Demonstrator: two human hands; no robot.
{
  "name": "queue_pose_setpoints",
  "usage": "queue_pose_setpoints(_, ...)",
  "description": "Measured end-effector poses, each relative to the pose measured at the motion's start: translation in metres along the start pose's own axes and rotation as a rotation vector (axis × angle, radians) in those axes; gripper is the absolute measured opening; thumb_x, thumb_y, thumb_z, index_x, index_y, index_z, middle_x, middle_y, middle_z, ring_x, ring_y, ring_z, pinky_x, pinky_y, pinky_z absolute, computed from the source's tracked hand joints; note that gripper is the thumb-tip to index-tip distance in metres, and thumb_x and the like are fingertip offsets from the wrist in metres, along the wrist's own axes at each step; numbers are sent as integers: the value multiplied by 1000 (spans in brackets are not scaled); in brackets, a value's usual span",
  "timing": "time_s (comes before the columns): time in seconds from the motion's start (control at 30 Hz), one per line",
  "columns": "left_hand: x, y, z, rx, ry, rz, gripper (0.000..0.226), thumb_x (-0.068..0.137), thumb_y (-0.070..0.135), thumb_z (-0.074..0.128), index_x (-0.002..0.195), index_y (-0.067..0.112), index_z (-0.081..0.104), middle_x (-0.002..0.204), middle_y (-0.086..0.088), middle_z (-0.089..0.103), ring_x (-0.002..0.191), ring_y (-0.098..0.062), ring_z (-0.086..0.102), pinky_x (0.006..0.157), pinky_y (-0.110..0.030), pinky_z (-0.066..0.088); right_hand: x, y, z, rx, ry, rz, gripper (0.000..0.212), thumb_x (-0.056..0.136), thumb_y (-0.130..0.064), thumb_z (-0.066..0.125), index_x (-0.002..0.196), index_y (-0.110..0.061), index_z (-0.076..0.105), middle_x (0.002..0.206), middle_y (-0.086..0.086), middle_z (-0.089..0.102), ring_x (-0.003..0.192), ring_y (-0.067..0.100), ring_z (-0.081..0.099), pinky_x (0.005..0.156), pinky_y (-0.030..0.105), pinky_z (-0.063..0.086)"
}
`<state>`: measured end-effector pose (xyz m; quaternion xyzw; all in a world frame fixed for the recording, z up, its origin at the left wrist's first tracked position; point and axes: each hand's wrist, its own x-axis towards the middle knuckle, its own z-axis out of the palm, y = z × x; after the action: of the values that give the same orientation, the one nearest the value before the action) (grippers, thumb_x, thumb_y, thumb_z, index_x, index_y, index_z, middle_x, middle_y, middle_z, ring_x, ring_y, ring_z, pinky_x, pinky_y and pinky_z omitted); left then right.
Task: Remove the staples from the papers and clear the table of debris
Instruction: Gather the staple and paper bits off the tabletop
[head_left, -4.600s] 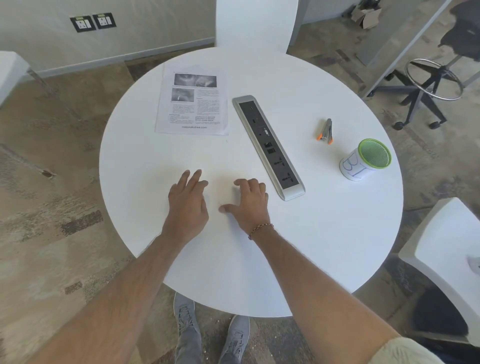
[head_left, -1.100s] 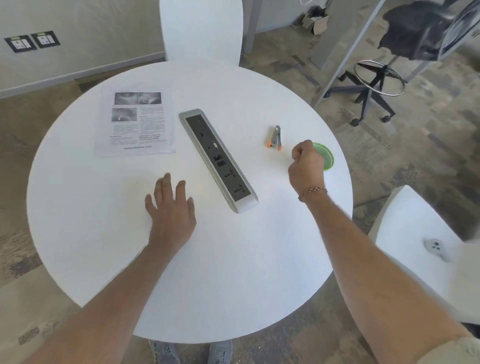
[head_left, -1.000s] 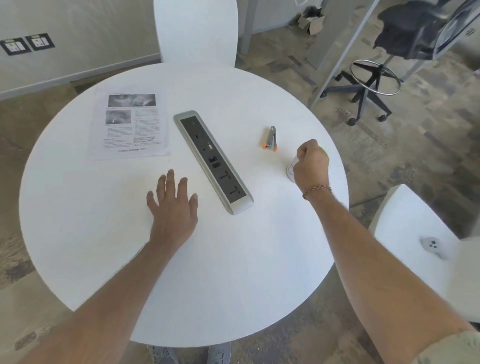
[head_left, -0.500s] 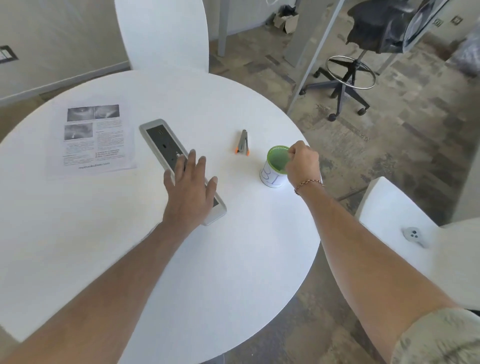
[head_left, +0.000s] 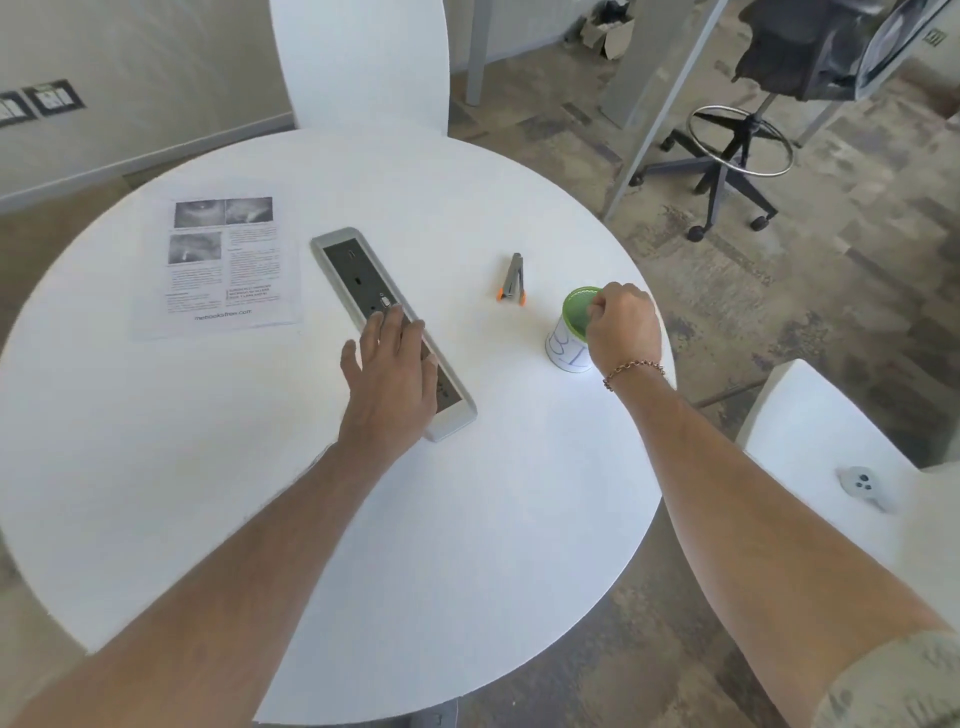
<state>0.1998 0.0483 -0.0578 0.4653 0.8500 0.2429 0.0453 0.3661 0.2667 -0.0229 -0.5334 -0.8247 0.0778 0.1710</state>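
A stapled printed paper (head_left: 223, 260) lies flat at the far left of the round white table (head_left: 467, 519). A small grey staple remover (head_left: 512, 278) with orange tips rests right of centre. A white cup (head_left: 563, 348) with a green inside stands upright near the table's right edge. My right hand (head_left: 623, 327) hovers over the cup's mouth with its fingers curled and the tips bunched together; nothing is visible between them. My left hand (head_left: 389, 384) rests flat, fingers straight, on the near half of the power strip (head_left: 353, 260).
The grey power strip runs diagonally across the table's middle. A white chair back (head_left: 363, 62) stands behind the table. Another white chair (head_left: 810, 415) at the right carries a small grey controller (head_left: 860, 486). A black stool (head_left: 737, 145) stands farther right.
My right hand went from the table's middle to the cup and stays over its mouth. My left hand slid right onto the power strip. The camera view shifted right.
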Motion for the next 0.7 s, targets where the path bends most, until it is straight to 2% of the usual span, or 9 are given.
queue_pose_setpoints(0.1,-12,-18,-4,41,-22,-42,43,100,27,41,139,9,49,158,-14,37,147,-35,30,112,-62,28,-6,-8,5,-69,23,41,21,94,-3,44,101,5,62,102,21,62,99,38,54,66,37,39)
queue_pose_setpoints(0.23,-23,-40,-15,91,-13,-71,48,98,29,38,139,7,50,157,-17,39,146,-37,32,112,-62,29,-4,-7,4,-99,-35,123,26,83,4,48,101,2,66,101,21,66,96,40,59,78,43,51)
queue_pose_setpoints(0.37,-27,-50,-22,98,-4,-95,52,96,32,35,138,6,52,156,-17,40,146,-38,34,111,-63,30,-4,-8,-1,-115,-31,136,23,84,3,46,94,1,66,89,23,66,84,41,60,70,41,49)
queue_pose_setpoints(0.5,-31,-54,-22,86,-21,-85,49,100,31,36,140,7,50,159,-17,36,148,-38,29,113,-63,27,-4,-11,-2,-118,-73,98,24,74,7,47,83,0,67,83,23,65,82,43,59,74,45,53)
queue_pose_setpoints(0.6,-32,-58,-22,91,-19,-78,47,101,30,39,141,7,49,160,-16,34,148,-37,28,114,-63,26,-4,-12,-4,-92,-55,117,31,74,6,48,91,-5,71,87,22,67,84,43,60,78,46,54)
queue_pose_setpoints(0.7,-32,-63,-24,97,-17,-82,44,102,27,43,142,8,48,160,-17,34,149,-37,27,114,-62,25,-3,-11,-2,-85,-29,132,25,82,0,47,95,-6,68,88,22,67,86,42,59,76,44,52)
